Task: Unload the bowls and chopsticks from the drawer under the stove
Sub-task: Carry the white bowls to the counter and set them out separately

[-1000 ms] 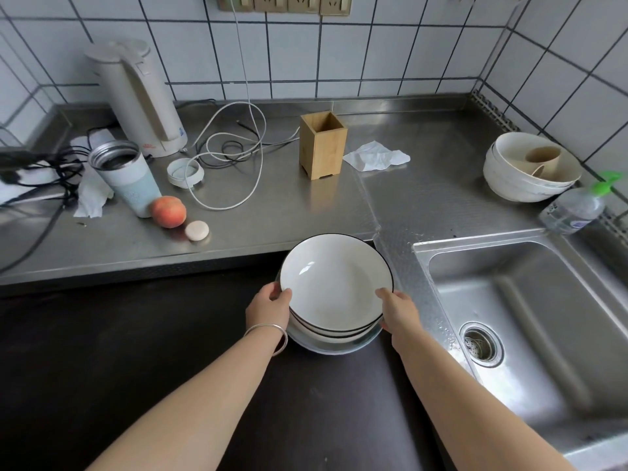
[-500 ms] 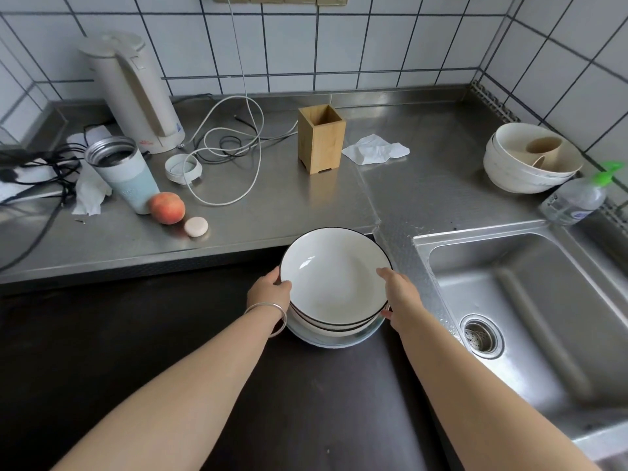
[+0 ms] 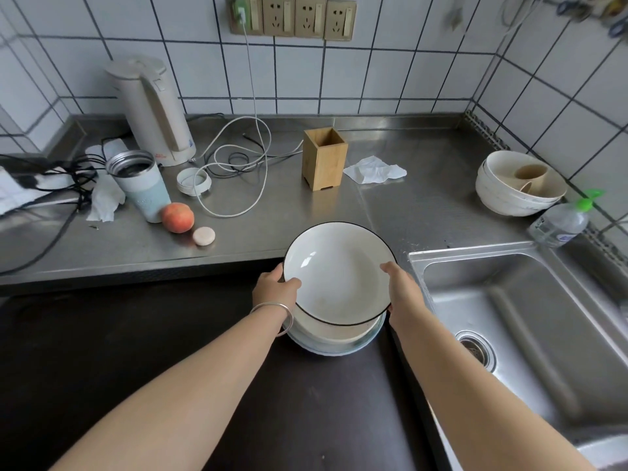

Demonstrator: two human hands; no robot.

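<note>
my left hand (image 3: 276, 287) pinching bowl stack (image 3: 336, 277) rim at 9 o'clock, thumb inside | right hand (image 3: 402, 288) gripping at 3 | stack over dark stovetop (image 3: 102, 341), sink (image 3: 530, 334) off at 3 o'clock

A stack of bowls (image 3: 339, 277) is held over the near edge of the counter (image 3: 424, 198), the left hand (image 3: 277, 288) on its left rim and the right hand (image 3: 402, 287) on its right rim. Behind the stack stands a wooden holder (image 3: 324, 163), with a crumpled tissue (image 3: 373, 169) just to its right. Left of the holder a cable (image 3: 238, 171) lies coiled, and a kettle (image 3: 153, 110) stands at the back. Before the kettle stands a cup (image 3: 141, 185), its lid (image 3: 193, 180) to its right; a peach (image 3: 177, 217) touches the cup's near side. The sink (image 3: 509, 321) lies right of the stack. Behind the sink sit more bowls (image 3: 516, 185), a bottle (image 3: 560, 222) beside them.
</note>
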